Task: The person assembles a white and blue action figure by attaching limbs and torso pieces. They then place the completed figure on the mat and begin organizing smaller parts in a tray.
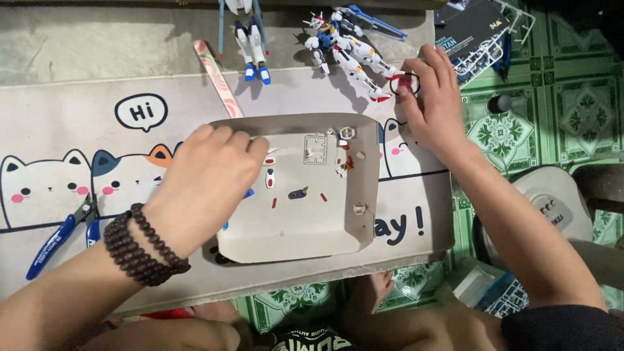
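Tray – part-hidden by left hand | right hand pinching red piece

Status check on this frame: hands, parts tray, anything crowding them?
Left hand reaches into the cardboard tray of small parts. Right hand pinches a small red piece beside the robot model. Blue nippers lie apart.

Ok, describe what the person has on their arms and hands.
Both hands are bare, with no gloves or rings visible. The left hand has a dark brown beaded bracelet wrapped in two rows around the wrist. The right hand has nothing on its wrist; a dark sleeve covers that arm near the elbow.
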